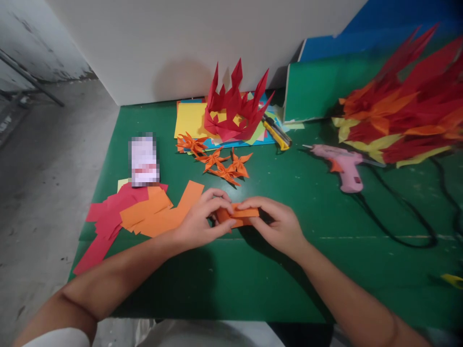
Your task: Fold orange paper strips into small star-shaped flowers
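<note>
Between my two hands is a folded piece of orange paper (pixel 243 213), held just above the green table. My left hand (pixel 206 217) pinches its left end with thumb and fingers. At the other end, my right hand (pixel 277 221) grips the paper along a raised fold. Beside my left hand lies a spread of orange paper strips (pixel 155 217), overlapping red paper strips (pixel 108 207). Several folded orange paper flowers (pixel 220 164) rest on the table beyond my hands.
A red folded-paper crown (pixel 231 115) stands on stacked coloured sheets (pixel 188 119). Near it are a yellow utility knife (pixel 278 132) and a pink glue gun (pixel 343 164) with a trailing cord. A blurred phone (pixel 144 160) lies left; a large red-orange paper piece (pixel 408 106) sits right.
</note>
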Tool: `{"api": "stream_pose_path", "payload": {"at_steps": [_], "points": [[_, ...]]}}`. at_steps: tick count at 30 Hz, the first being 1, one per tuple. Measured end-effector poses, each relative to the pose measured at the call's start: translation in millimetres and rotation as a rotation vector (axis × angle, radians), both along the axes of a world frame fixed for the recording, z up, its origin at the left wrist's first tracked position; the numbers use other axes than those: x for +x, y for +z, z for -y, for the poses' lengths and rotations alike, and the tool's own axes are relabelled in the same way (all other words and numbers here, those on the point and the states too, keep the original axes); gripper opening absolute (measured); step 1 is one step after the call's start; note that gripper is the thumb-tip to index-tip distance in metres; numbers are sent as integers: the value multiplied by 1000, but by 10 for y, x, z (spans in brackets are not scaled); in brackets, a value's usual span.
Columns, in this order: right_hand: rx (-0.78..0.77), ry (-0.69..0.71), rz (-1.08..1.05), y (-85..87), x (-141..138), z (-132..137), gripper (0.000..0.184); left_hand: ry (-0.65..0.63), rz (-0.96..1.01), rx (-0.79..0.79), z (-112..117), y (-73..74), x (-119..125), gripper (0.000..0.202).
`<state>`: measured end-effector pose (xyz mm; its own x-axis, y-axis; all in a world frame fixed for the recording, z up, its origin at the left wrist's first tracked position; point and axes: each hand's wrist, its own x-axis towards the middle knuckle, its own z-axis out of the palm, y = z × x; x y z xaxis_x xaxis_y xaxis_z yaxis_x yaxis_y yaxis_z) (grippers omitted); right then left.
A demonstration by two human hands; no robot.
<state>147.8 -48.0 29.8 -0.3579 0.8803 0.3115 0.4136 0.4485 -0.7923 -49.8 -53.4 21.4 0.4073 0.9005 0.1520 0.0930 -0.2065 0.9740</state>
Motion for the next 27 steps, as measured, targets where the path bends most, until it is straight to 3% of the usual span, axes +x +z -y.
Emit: {"api": "stream_pose_path", "payload": {"at_steps": [2,7,16,19,27], "points": [[-9,-58,-6,11,16,0,24,9,-27,-3,6,38,-5,10],[-55,-180,-38,24,44,-2,19,92,-144,65,2,37,-6,29],[87,-30,8,6,-24,18,22,324,-39,-49,-29,-15,13,25],[125,-16,51,-8,-47,27,23,344,-56,-38,-31,-27,6,17],[118,-21,77,-26,-75,28,23,369,-77,-52,5,-65,21,32]]}}
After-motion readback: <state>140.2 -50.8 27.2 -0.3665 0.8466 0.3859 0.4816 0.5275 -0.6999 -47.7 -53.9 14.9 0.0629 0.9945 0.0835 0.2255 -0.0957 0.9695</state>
